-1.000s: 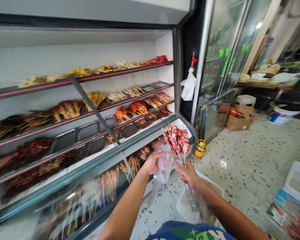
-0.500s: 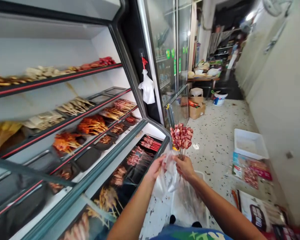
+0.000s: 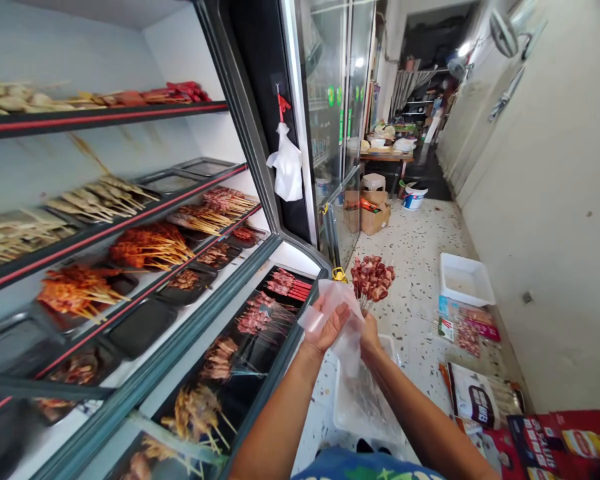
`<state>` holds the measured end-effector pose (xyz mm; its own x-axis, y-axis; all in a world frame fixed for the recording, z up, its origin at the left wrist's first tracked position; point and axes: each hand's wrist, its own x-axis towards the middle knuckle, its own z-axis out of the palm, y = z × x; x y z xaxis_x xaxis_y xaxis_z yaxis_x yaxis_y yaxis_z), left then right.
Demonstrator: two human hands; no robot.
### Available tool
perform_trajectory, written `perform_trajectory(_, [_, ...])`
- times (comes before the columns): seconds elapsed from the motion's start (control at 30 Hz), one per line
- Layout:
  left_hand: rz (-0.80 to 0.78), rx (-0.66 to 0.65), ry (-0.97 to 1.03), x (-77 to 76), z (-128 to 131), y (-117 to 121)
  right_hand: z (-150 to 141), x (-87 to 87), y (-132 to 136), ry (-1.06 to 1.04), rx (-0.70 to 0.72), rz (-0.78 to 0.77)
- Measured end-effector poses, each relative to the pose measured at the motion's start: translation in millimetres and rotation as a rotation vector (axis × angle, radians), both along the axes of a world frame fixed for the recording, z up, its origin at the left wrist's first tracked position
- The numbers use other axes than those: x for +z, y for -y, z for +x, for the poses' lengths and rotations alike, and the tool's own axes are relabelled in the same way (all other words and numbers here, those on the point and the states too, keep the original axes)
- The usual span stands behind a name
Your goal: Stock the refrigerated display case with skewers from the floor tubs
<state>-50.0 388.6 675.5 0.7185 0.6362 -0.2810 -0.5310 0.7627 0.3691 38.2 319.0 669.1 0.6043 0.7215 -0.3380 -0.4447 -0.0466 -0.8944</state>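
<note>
My right hand [image 3: 371,339] is closed around the thin sticks of a bunch of raw meat skewers [image 3: 373,279], the dark red chunks bunched at the top. In my left hand [image 3: 327,328] is a thin translucent plastic bag [image 3: 349,347], its film draped over the fingers and hanging down between the two hands. The bag's upper part lies close beside the skewer sticks; part of the sticks is hidden behind it and my right hand. Below, on the floor, stands a white plastic tub [image 3: 341,403] with clear plastic wrapping in it.
On the left stands a display fridge [image 3: 215,257] with trays of skewers on its shelves. A knotted white bag [image 3: 286,167] hangs from its side post. Along the right wall lie a white tray [image 3: 465,283], meat packs [image 3: 465,330] and red packages [image 3: 545,443]. A cardboard box [image 3: 375,217] sits farther back.
The view has turned slightly to the right. My left hand has spread the bag's film higher over its fingers. The skewers have tilted a little to the right, still in my right hand.
</note>
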Motion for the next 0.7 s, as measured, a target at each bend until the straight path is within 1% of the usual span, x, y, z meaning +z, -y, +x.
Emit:
perform_trajectory(0.07, [0.056, -0.043, -0.063, -1.6, 0.5, 1.1, -4.0, 0.8, -1.4, -0.08, -0.049, -0.013])
perform_trajectory(0.1, [0.075, -0.045, -0.098, -3.9, 0.0, 2.3, -5.0, 1.1, -2.1, -0.097, -0.05, -0.019])
perform_trajectory(0.2, [0.057, -0.012, -0.13, -12.3, -5.4, 5.1, -5.6, 0.6, -4.7, -0.064, -0.062, -0.003])
perform_trajectory(0.27, [-0.03, 0.023, -0.11, -16.6, -12.8, 5.8, -4.3, -0.5, -6.6, -0.05, -0.066, 0.03])
perform_trajectory(0.37, [-0.284, 0.134, -0.16, -20.8, -24.7, 10.3, -0.4, -4.4, -10.8, -0.077, -0.027, 0.092])
perform_trajectory(0.43, [-0.382, 0.19, -0.156, -22.4, -29.0, 18.2, 2.3, -9.2, -14.9, -0.068, -0.029, 0.093])
perform_trajectory(0.53, [-0.341, 0.175, -0.049, -24.2, -30.0, 35.4, 5.4, -18.3, -21.2, -0.009, -0.082, 0.031])
perform_trajectory(0.6, [-0.286, 0.194, -0.046, -26.3, -28.3, 46.9, 7.2, -23.5, -24.0, -0.011, -0.087, 0.023])
perform_trajectory(0.63, [-0.234, 0.214, -0.089, -27.6, -26.6, 51.5, 8.1, -25.6, -24.7, -0.015, -0.085, 0.027])
perform_trajectory(0.67, [-0.149, 0.231, -0.166, -29.0, -24.0, 54.7, 9.1, -27.5, -25.1, -0.008, -0.093, 0.032])
perform_trajectory(0.7, [-0.026, 0.251, -0.277, -30.1, -20.5, 56.2, 10.0, -29.1, -24.9, 0.015, -0.106, 0.03])
